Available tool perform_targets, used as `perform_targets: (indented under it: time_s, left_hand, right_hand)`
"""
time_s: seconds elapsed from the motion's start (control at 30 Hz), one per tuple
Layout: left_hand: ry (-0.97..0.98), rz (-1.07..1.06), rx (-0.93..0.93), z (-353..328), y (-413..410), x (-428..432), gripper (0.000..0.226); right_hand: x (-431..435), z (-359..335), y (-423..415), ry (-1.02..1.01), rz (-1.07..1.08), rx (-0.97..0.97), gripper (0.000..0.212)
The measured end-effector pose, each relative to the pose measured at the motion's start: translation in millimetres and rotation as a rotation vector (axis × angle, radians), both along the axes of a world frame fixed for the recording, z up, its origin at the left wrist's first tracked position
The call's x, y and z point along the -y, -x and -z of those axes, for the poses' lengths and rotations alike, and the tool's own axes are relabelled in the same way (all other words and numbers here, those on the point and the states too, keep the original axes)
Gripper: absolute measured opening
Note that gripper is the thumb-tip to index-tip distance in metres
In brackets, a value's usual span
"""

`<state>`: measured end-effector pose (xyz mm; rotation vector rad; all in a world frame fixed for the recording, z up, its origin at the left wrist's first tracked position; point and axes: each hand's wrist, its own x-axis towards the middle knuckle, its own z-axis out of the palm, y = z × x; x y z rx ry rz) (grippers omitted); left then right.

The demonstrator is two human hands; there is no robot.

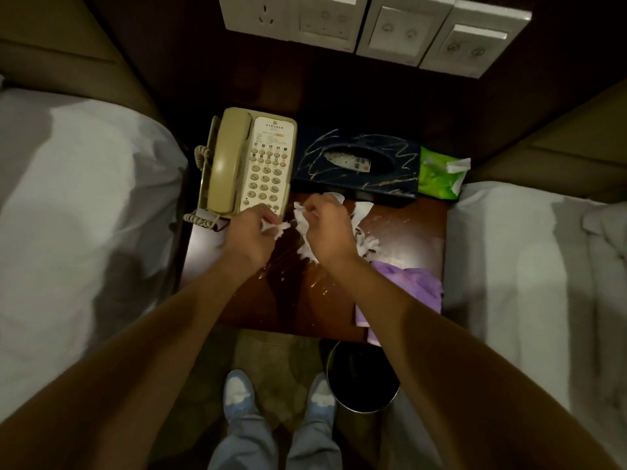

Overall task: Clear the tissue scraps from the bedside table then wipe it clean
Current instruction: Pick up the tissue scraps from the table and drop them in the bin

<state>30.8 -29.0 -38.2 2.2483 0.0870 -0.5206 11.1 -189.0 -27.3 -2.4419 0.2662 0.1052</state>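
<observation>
Bin [359, 378] on floor, nearer than phone [247, 164]. Purple cloth [407, 290] on bench [288, 300], right of phone. Left hand [249, 237] pinches small torn white scrap [280, 228] at phone's near corner; right hand [327, 228] grips crumpled ragged wad [303, 228] beside it. Loose scraps [362, 210] farther right.

The right forearm [400, 310] covers the near part of the purple cloth [412, 284] and one side of the waste bin [353, 374]. The left hand [249, 232] hides the near corner of the telephone [251, 164], and the faceplate print is too small to read. The curled fingers of the left hand and the right hand [327, 225] conceal parts of the tissue scraps [305, 232]. The top edge cuts off the switch panels [400, 32].
</observation>
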Motion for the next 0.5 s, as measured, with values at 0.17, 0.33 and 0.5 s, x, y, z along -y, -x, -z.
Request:
perform_targets:
  time_s: [0.17,0.33,0.5]
  left_hand:
    - [0.066,-0.019,0.029,-16,11,19,0.01]
    - [0.109,0.08,0.063,-31,34,59,0.011]
    - [0.172,0.233,0.054,-41,75,89,0.009]
  right_hand:
    - [15,-18,27,-0.108,0.073,0.126,0.014]
    - [32,-29,64,-0.148,0.16,0.171,0.011]
    - [56,-41,124,-0.164,0.311,0.215,0.007]
